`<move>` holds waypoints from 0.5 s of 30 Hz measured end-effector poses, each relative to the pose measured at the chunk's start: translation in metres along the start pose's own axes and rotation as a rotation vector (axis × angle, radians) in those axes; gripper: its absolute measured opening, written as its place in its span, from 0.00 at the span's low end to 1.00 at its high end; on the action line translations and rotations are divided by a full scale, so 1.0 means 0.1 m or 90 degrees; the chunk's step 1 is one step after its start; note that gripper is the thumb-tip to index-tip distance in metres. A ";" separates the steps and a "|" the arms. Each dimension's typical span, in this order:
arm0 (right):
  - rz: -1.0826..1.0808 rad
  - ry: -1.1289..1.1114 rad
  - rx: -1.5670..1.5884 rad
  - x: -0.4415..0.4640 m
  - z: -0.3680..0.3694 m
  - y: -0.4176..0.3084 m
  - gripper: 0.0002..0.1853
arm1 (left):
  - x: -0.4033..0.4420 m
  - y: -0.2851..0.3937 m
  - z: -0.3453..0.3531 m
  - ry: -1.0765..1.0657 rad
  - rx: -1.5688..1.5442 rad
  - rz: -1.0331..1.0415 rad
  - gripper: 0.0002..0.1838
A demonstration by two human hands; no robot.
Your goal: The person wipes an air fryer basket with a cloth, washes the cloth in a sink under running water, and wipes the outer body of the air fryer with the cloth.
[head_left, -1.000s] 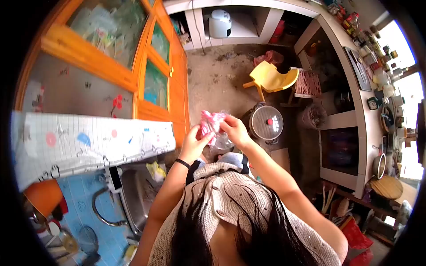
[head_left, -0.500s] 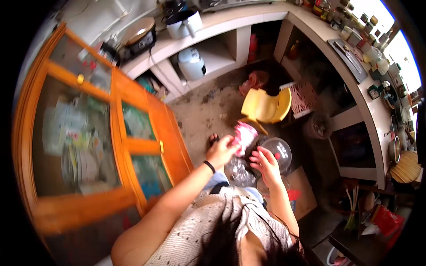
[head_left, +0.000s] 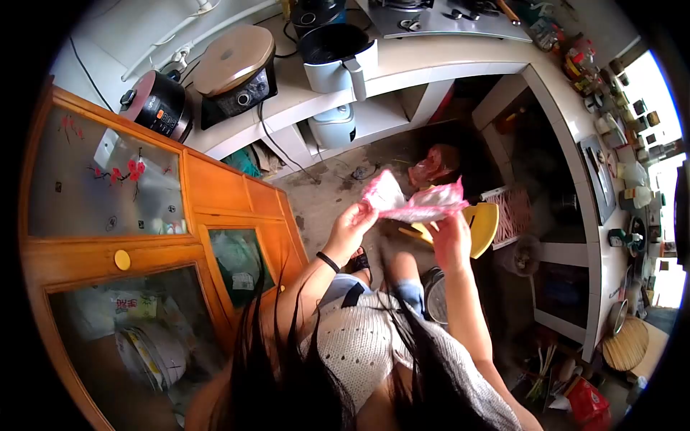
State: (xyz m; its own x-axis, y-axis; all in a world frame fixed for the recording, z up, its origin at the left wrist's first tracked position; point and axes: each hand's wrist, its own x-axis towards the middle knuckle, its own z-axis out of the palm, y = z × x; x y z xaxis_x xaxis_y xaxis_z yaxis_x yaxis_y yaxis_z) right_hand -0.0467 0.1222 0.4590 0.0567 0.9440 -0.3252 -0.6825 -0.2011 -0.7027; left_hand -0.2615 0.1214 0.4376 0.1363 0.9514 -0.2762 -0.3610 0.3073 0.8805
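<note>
A white cloth with pink edges [head_left: 415, 204] is stretched between my two hands, in front of my body above the floor. My left hand [head_left: 352, 224] pinches its left end, a dark band around that wrist. At the cloth's right end, my right hand [head_left: 451, 241] grips the lower edge, some of its fingers hidden behind the fabric. Beyond and below the right hand is a yellow plastic chair [head_left: 485, 228], partly covered by the hand and cloth. A round metal-rimmed vessel [head_left: 435, 296] stands on the floor by my leg, mostly hidden.
An orange wooden cabinet [head_left: 208, 197] with glass panels stands at left. Along the back counter are a rice cooker [head_left: 154, 108], an electric griddle [head_left: 233, 68] and an air fryer basket [head_left: 338, 65]. A pink crate [head_left: 509, 214] and a red plastic bag [head_left: 433, 164] lie on the floor.
The cloth was bunched in my left hand with my right hand apart from it. Now both hands hold it spread, raised further forward. My view has shifted toward the back counter.
</note>
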 end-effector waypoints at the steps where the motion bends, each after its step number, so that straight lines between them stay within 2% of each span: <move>1: 0.003 -0.002 0.062 0.10 0.16 -0.08 0.13 | 0.05 0.08 -0.06 0.042 0.028 -0.036 0.09; 5: -0.041 -0.036 0.014 0.66 0.31 -0.29 0.09 | 0.42 0.19 -0.41 0.125 0.148 0.021 0.12; 8: -0.045 -0.059 -0.007 1.20 0.24 -0.41 0.08 | 0.85 0.52 -0.54 0.139 0.259 0.089 0.14; 11: -0.005 -0.063 0.068 1.74 0.39 -0.48 0.11 | 1.42 0.91 -0.60 0.152 0.484 0.189 0.16; 14: 0.105 -0.136 0.117 2.43 0.52 -0.38 0.15 | 2.07 1.22 -0.63 0.204 0.752 0.430 0.17; 15: 0.121 -0.178 0.144 2.63 0.62 -0.34 0.22 | 2.27 1.31 -0.63 0.225 0.836 0.456 0.20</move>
State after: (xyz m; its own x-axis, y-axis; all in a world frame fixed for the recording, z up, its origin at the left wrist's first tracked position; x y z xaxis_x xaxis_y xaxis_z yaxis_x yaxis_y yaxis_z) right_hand -0.0542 0.3931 0.4366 -0.2647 0.9365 -0.2300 -0.8062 -0.3458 -0.4800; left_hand -0.3361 0.3788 0.4666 0.0070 0.9018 0.4321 0.8147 -0.2557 0.5205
